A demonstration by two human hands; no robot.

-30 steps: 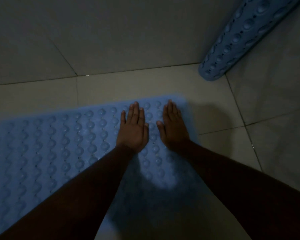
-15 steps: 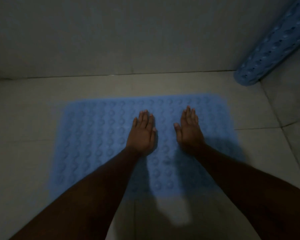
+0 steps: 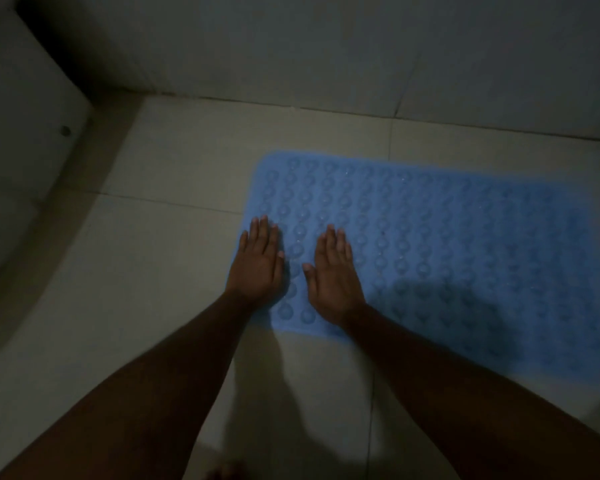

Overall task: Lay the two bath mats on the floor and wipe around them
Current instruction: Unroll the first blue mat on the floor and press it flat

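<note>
Home bathroom, dim light. Pale tiled floor [image 3: 174, 237] with grout lines meets tiled wall [image 3: 326, 46]. Blue studded bath mat [image 3: 447, 237] flat on floor. Curved white fixture base [image 3: 21, 133] at left, likely toilet.

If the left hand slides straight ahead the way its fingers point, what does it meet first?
The left hand, flat on the bumpy blue rubber bath mat, would probably cross the mat's far-left corner onto bare tiled floor, then meet the grey wall.

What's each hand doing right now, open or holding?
Left hand: open, flat on the blue mat at its left edge, holding nothing.
Right hand: open, flat on the mat, holding nothing.
</note>
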